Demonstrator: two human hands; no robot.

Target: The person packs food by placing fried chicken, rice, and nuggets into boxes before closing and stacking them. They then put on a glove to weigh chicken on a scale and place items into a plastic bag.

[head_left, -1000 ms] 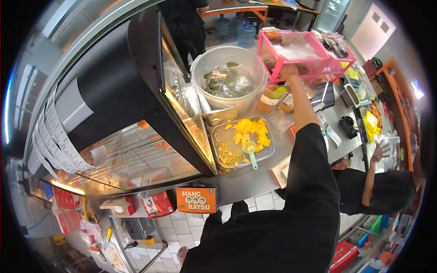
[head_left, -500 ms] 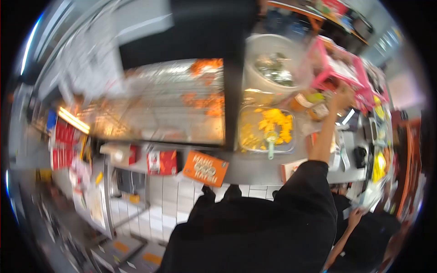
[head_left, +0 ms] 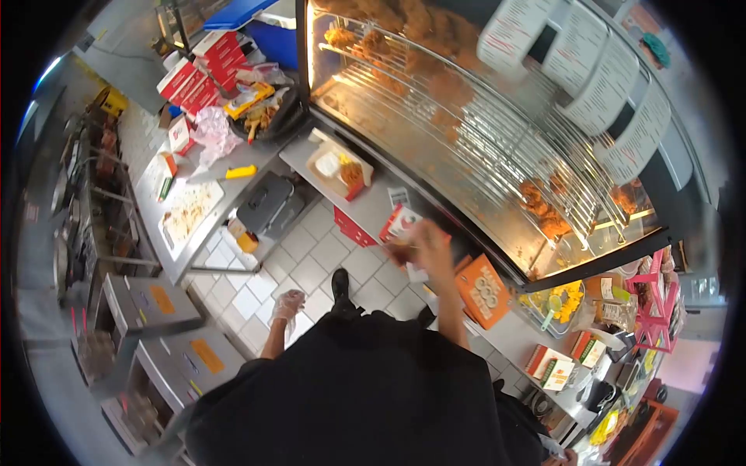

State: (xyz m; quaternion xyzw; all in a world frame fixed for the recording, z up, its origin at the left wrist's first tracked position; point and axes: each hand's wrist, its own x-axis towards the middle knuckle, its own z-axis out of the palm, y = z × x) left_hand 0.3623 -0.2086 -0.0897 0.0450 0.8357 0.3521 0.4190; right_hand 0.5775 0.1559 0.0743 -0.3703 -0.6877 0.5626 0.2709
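My right hand (head_left: 427, 247), smeared by motion, reaches over the steel counter beside a red-and-white box (head_left: 401, 222). It overlaps the box's near edge, and the blur hides its fingers. An orange printed box (head_left: 482, 290) lies just right of my forearm. Further left on the counter, an open carton (head_left: 339, 171) holds rice and a browned food. My left hand (head_left: 289, 304), in a clear plastic glove, hangs over the tiled floor away from the counter. Its fingers are loosely bent and slightly apart, with nothing visible in them.
A lit display case (head_left: 466, 147) with fried pieces on racks stands behind the counter. Right of it are a tub of yellow cubes (head_left: 566, 307) and a pink basket (head_left: 657, 304). At left, a knife with a yellow handle (head_left: 239, 172) lies on a side table. Paper slips (head_left: 597, 68) hang above.
The view has swung left. My right hand has left the pink basket and is now at the red-and-white box. My gloved left hand has come into view.
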